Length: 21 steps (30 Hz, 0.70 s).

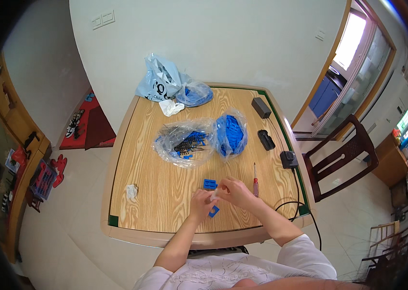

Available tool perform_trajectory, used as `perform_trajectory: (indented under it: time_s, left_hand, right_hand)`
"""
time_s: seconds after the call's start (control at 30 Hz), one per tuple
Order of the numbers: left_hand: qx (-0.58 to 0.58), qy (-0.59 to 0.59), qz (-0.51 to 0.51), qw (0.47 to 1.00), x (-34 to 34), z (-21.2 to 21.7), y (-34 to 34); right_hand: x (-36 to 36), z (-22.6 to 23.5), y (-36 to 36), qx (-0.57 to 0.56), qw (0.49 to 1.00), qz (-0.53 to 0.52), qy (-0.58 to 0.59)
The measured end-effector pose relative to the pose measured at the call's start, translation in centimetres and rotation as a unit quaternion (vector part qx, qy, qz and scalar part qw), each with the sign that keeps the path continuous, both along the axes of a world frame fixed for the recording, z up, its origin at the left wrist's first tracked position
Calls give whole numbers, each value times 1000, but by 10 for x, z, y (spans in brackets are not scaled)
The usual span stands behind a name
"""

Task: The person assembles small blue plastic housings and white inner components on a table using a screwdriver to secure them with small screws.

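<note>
Whitish piece: small and pale, mostly covered by fingers; its exact shape and surface cannot be made out. Held over the near part of the worktop, between the two hands.
Left hand grip: fingers drawn in close, pinching the whitish piece from the left.
Right hand grip: thumb and fingers brought together on the same piece; the exact gap between the fingertips cannot be told.
Blue block: rectangular, with darker recesses on its face, lying just beyond the hands.
Blue part: flat, partly covered by the left hand, lying nearer the person.
Screwdriver: reddish handle, thin shaft pointing away, right of the right hand.
Open clear bag: dark screws and blue pieces inside, beside a bag of blue parts.
</note>
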State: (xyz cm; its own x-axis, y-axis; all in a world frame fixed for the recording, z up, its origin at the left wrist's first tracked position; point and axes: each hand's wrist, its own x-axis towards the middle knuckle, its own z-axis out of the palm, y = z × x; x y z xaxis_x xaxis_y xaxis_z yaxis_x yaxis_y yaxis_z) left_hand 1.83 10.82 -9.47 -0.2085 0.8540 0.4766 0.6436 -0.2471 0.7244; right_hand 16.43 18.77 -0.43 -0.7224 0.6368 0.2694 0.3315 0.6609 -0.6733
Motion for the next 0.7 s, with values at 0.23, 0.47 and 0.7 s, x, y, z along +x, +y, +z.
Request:
perform_trajectory:
  time_s: [0.23, 0.47, 0.7]
  left_hand:
    - [0, -7, -16, 1000, 2, -2, 3]
    - [12, 8, -16, 1000, 1, 0, 2]
    - [22, 4, -11, 1000, 2, -4, 3]
  right_hand:
    - [1, -17, 7, -24, 999, 40, -13]
    - [-3, 9, 5, 10, 996, 56, -63]
    - [-2, 8, 14, 18, 988, 113, -100]
